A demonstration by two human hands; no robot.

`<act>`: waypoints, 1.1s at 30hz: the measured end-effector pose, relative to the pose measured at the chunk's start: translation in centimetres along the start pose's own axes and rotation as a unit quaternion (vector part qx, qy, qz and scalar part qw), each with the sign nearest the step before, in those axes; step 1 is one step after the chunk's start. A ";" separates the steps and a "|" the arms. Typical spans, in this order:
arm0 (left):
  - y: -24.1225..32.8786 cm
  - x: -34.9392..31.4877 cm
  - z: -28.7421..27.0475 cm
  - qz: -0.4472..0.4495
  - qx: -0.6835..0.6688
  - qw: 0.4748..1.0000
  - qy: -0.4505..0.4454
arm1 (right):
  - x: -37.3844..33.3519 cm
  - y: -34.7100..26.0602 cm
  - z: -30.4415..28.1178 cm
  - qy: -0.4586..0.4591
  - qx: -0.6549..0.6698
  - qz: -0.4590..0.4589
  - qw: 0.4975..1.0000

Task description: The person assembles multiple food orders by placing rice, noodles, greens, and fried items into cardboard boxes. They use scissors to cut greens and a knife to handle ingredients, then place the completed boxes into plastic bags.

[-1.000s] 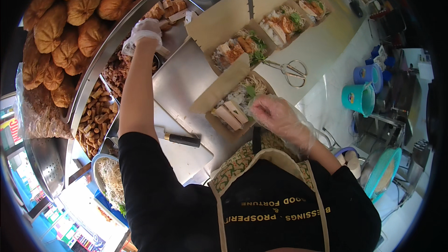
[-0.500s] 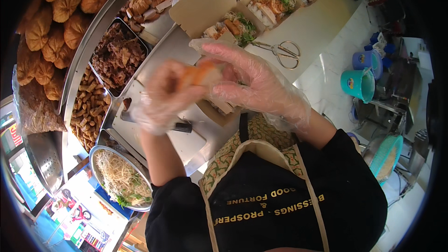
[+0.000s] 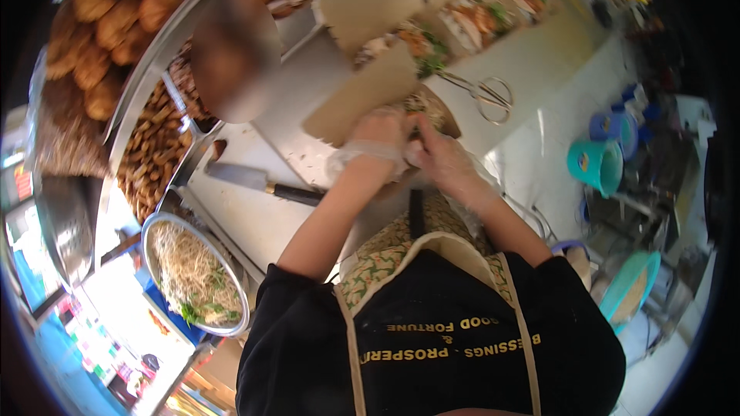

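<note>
My left hand, in a clear plastic glove, is low over an open brown cardboard food box. Its fingers are curled inward, close against my right hand. That one is gloved too, with thumb and fingers drawn together at the box's near side. Whatever lies between the fingers is hidden and smeared. Pale shredded food shows inside the box beyond my hands. Left of them a knife with a black handle lies on the metal worktop. Beyond my right hand are metal scissors.
Filled food boxes stand in a row at the back. On the left are a bowl of bean sprouts, brown cut pieces, dark meat and fried puffs. A blurred patch covers part of the trays. Teal bucket at right.
Both hands have come down to the box from above the worktop. My left hand has moved right. The orange-and-white food piece between them no longer shows, and the knife is uncovered.
</note>
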State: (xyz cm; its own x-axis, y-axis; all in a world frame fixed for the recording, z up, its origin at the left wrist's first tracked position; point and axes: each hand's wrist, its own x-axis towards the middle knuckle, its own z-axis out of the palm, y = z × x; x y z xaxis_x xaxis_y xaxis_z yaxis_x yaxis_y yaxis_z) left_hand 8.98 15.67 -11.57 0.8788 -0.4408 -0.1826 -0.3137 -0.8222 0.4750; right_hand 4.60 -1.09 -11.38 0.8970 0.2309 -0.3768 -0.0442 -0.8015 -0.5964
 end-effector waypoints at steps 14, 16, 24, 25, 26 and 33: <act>-21.9 -17.1 -17.6 -0.367 0.258 0.884 -0.130 | -2.6 -1.7 -5.0 0.078 0.070 0.010 0.994; -26.8 -17.9 -17.1 -0.462 0.017 0.861 0.211 | -2.4 -1.8 -4.8 0.077 0.040 -0.012 0.996; -34.5 -13.8 -16.7 -0.470 0.193 0.862 0.012 | -2.7 -5.2 -4.3 0.056 -0.072 -0.146 0.985; -34.2 -14.1 -17.0 -0.458 0.219 0.862 -0.007 | -2.8 -5.7 -4.4 0.047 -0.064 -0.144 0.986; -33.5 -14.6 -17.4 -0.470 0.199 0.859 0.024 | -3.0 -6.2 -4.4 0.042 -0.052 -0.142 0.988; -19.6 -19.8 -16.4 -0.422 -0.235 0.847 0.224 | -2.3 -7.7 -2.9 -0.047 0.019 -0.163 0.985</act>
State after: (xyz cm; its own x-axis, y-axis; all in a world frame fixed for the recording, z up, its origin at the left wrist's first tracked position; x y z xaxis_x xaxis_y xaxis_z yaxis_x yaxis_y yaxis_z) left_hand 3.58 46.43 -3.13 0.8003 0.4994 -0.3318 0.5782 -0.4963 0.6475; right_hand 4.13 2.96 -3.85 0.8214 0.5245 -0.2239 0.2213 -0.6550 -0.7225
